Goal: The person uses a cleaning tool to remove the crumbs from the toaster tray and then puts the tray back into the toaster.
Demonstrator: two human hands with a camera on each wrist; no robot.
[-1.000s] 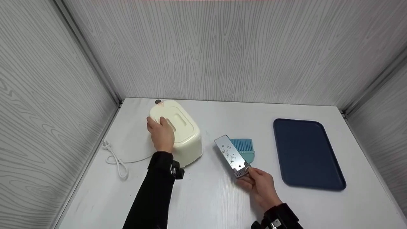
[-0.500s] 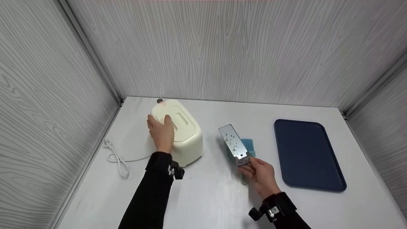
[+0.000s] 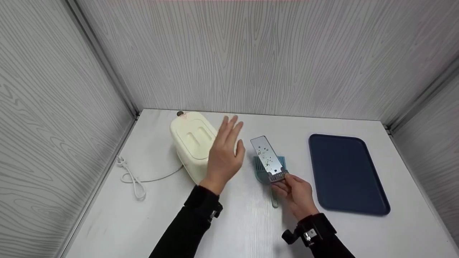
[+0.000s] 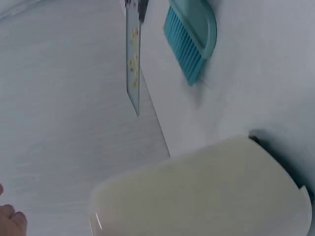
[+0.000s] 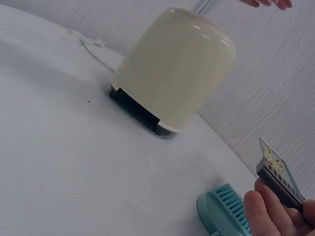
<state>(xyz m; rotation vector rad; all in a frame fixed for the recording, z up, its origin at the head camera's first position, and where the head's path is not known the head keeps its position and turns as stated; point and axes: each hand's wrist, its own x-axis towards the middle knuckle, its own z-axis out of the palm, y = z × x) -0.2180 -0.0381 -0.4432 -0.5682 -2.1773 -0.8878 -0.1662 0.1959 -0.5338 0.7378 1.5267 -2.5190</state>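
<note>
My right hand pinches the dark slotted end of a flat metal crumb tray between thumb and fingers. Yellowish crumbs lie scattered over its shiny surface, seen close in the right wrist view on the crumb tray. My left hand is raised with straight fingers and holds nothing; it overlaps the right side of a cream toaster in the head view. Two long recesses mark the toaster's top. Beneath the crumb tray lies a teal brush, partly hidden by it, its bristles plain in the left wrist view.
A navy blue tray lies at the right of the white table. The toaster's white power cord runs left to a looped bundle and plug. Grey wood-grain walls enclose the back and both sides.
My left hand has let go of the toaster, moved right and spread its fingers. My right hand has carried the crumb tray slightly up and right, over the brush.
</note>
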